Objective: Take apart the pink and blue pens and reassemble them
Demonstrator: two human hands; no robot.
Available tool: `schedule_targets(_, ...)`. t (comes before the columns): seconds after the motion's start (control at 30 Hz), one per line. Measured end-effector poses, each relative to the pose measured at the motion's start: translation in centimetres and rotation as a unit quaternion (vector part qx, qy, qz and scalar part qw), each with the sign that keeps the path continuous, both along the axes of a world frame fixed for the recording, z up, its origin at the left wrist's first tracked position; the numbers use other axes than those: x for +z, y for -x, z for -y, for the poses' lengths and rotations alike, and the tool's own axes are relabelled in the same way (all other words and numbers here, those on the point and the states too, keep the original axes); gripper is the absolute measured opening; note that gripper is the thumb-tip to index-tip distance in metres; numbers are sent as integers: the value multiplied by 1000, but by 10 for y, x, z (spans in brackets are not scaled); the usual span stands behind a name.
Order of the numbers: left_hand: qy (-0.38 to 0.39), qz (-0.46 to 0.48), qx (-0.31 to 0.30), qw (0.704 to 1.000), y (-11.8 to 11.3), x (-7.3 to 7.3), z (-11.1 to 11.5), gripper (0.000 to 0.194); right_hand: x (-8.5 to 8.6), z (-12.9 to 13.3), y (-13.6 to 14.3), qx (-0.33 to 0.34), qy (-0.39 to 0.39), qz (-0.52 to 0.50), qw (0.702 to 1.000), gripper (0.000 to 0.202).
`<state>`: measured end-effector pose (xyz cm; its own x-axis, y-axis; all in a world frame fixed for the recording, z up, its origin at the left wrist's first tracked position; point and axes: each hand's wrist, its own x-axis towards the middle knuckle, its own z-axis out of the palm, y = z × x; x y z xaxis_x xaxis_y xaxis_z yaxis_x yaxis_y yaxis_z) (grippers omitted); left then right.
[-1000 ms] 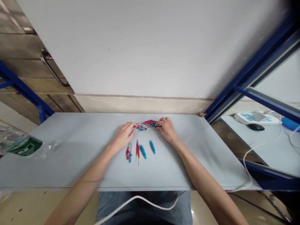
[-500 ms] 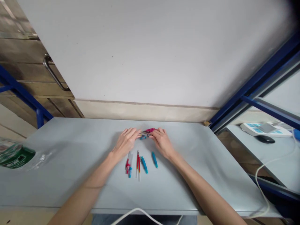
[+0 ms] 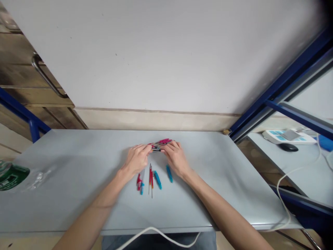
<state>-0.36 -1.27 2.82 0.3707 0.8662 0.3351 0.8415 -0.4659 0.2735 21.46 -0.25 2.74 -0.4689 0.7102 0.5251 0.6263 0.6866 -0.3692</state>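
Observation:
My left hand (image 3: 137, 158) and my right hand (image 3: 177, 158) face each other over the grey table (image 3: 85, 166), both closed on the ends of one thin dark pen part (image 3: 156, 150). Behind the fingers lie several pink and dark pen pieces (image 3: 164, 141), partly hidden. Nearer to me are red and clear pieces (image 3: 139, 182), a blue-tipped clear piece (image 3: 142, 188), and two thin red refills (image 3: 151, 177). A blue pen barrel (image 3: 157, 180) lies to their right, and another blue barrel (image 3: 169, 173) rests just below my right hand.
A green-labelled plastic bottle (image 3: 14, 176) lies at the table's left. White cable (image 3: 153, 229) loops over the front edge. Blue metal frames (image 3: 260, 99) stand at both sides. Beyond the right one are a white device (image 3: 299, 140) and a black mouse (image 3: 288, 147).
The view has shifted slightly. My hands have drawn a little nearer to me relative to the pink pieces, and the thin dark part between them now shows more clearly.

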Motion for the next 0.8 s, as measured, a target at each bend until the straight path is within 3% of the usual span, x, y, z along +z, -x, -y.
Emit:
schedule_targets(0.17,-2,-11,1,1000,2,2,2,27,2,5,3,-46,-23,-17,999,19)
schedule_targets(0.3,-17,-27,7,999,7,4,2,27,6,5,3,-4,-11,0,1000,23)
schedule_targets(0.47,-16,-31,6,999,9,2,1,28,1,2,3,-14,5,-16,1000,17)
schedule_targets(0.53,-16,-24,12,1000,9,1,1,29,-1,2,3,3,2,-17,1000,28)
schedule_targets(0.6,-17,-26,9,999,8,1,1,29,-3,1,4,25,-2,-15,1000,25)
schedule_targets(0.8,-20,-49,15,998,5,1,2,24,-3,2,5,-3,-19,-5,1000,20)
